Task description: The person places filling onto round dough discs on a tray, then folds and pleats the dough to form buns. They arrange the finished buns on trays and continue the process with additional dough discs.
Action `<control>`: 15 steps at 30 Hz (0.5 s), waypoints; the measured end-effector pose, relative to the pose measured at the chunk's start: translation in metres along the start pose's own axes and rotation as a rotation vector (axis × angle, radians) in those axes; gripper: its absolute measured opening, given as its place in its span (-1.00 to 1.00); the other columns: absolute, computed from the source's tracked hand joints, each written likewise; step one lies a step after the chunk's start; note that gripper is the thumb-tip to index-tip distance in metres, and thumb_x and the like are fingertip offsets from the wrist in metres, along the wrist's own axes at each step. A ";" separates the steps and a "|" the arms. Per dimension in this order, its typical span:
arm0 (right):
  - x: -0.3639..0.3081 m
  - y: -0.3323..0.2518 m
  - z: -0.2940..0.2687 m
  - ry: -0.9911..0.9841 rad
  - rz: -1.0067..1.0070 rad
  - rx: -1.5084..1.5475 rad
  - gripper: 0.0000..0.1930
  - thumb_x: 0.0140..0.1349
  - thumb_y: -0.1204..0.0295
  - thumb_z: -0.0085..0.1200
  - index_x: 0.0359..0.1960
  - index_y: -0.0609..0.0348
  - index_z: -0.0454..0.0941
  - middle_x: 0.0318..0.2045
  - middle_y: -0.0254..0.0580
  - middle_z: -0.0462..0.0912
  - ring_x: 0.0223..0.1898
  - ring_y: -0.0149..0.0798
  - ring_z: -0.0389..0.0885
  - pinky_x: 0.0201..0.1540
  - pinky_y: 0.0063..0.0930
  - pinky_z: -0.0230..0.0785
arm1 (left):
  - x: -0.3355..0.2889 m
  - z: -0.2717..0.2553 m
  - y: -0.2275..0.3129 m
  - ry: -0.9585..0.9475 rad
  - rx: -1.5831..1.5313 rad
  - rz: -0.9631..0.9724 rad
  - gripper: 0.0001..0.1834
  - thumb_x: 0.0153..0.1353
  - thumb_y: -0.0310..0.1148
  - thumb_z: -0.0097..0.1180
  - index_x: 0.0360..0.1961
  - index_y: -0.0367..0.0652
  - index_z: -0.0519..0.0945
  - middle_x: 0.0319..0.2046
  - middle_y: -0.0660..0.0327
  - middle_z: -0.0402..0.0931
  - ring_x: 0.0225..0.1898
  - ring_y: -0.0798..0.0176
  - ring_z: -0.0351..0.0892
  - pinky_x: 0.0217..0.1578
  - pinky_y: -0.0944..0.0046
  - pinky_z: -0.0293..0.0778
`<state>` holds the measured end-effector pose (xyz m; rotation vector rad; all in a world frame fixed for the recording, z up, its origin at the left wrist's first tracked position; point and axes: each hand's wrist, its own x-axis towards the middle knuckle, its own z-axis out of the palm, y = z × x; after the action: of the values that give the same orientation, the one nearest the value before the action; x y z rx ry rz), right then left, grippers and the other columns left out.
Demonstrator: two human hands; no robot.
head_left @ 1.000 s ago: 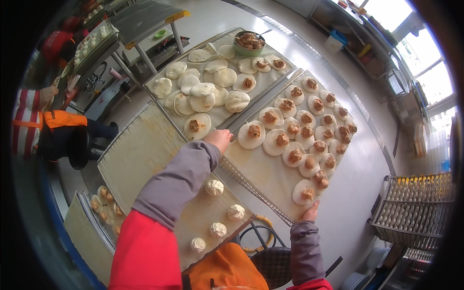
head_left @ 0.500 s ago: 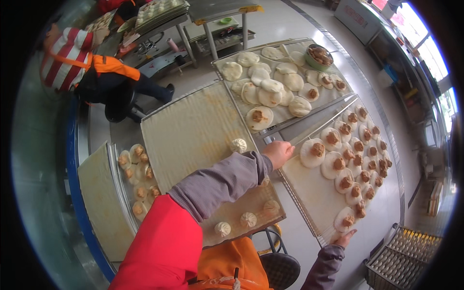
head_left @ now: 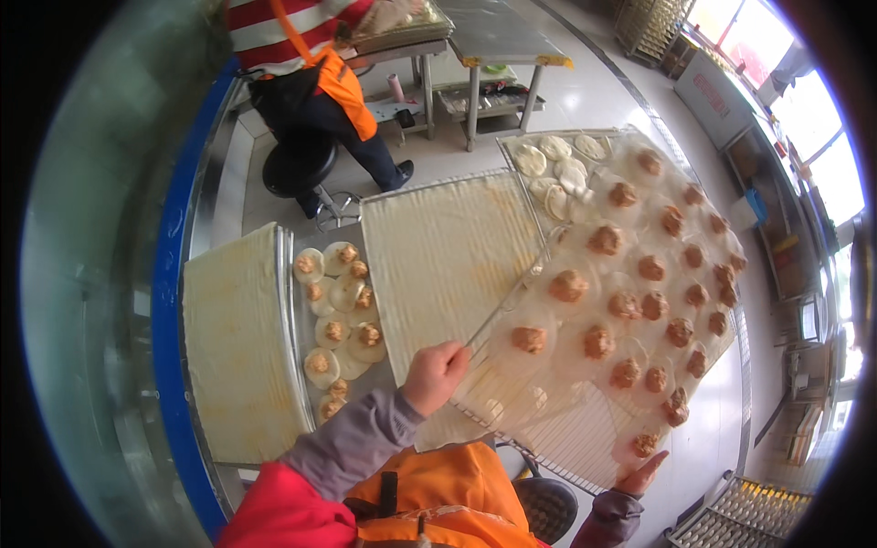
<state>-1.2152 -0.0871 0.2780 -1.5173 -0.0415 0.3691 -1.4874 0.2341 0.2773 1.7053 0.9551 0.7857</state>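
My left hand [head_left: 437, 376] is closed round the left edge of a cloth-lined wire rack [head_left: 577, 440]. At its near right corner my right hand [head_left: 641, 473] holds the rack's edge, with some fingers stretched out. Many round dough wrappers [head_left: 630, 352], each topped with a lump of brown filling [head_left: 598, 342], lie across the rack, blurred by motion. The rack overlaps the right side of a cloth-covered tray [head_left: 448, 260]. Beyond it, plain dough rounds [head_left: 571, 173] show on another tray, partly covered. The pleated buns at the near edge are mostly hidden.
More filled wrappers [head_left: 334, 331] lie left of the middle tray, beside a stack of cloth-covered trays [head_left: 239, 347]. A person in a striped top [head_left: 265, 36] works near a black stool [head_left: 300, 166]. A steel table [head_left: 507, 36] stands far off, a metal rack [head_left: 740, 511] near right.
The rack of filled wrappers has come up and leftward in my hands, now covering part of the neighbouring trays. My left hand has moved left and nearer. The view has shifted too.
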 end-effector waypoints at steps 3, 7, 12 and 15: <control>-0.009 0.012 0.040 -0.075 0.043 0.002 -0.28 0.39 -0.16 -0.22 0.15 0.37 0.36 -0.03 -0.11 0.55 -0.12 -0.25 0.58 -0.13 -0.43 0.49 | -0.037 -0.050 -0.011 0.114 0.011 -0.099 -0.74 0.30 -0.41 0.06 -0.52 -0.29 0.39 -0.71 0.01 0.22 -0.69 0.18 0.17 -0.62 0.21 0.21; 0.008 0.079 0.096 -0.388 0.150 0.099 -0.31 0.39 -0.12 -0.19 0.22 0.30 0.31 0.00 -0.15 0.55 -0.10 -0.26 0.59 -0.18 -0.47 0.49 | -0.074 -0.094 -0.072 0.284 0.016 -0.179 -0.71 0.33 -0.38 0.04 -0.53 -0.28 0.39 -0.71 0.14 0.22 -0.64 0.39 0.16 -0.59 0.26 0.19; 0.040 0.182 0.108 -0.364 0.111 -0.106 -0.41 0.32 0.07 -0.17 0.18 0.34 0.34 -0.12 -0.06 0.58 -0.21 -0.18 0.60 -0.31 -0.41 0.46 | -0.134 -0.099 -0.147 0.469 0.094 -0.212 -0.72 0.34 -0.33 0.01 -0.48 -0.28 0.45 -0.68 0.13 0.31 -0.61 0.36 0.22 -0.55 0.22 0.24; 0.055 0.216 0.118 -0.498 -1.061 -1.145 -0.45 0.04 0.61 -0.02 0.15 0.51 0.32 -0.17 0.29 0.57 -0.18 0.23 0.57 -0.11 -0.01 0.45 | -0.159 -0.093 -0.167 0.540 0.059 -0.334 -0.70 0.36 -0.29 -0.03 -0.43 -0.29 0.50 -0.65 0.17 0.38 -0.57 0.35 0.27 -0.48 0.23 0.30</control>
<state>-1.2385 0.0436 0.0637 -2.1783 -1.6095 -0.2222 -1.6812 0.1696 0.1354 1.3462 1.5965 1.0180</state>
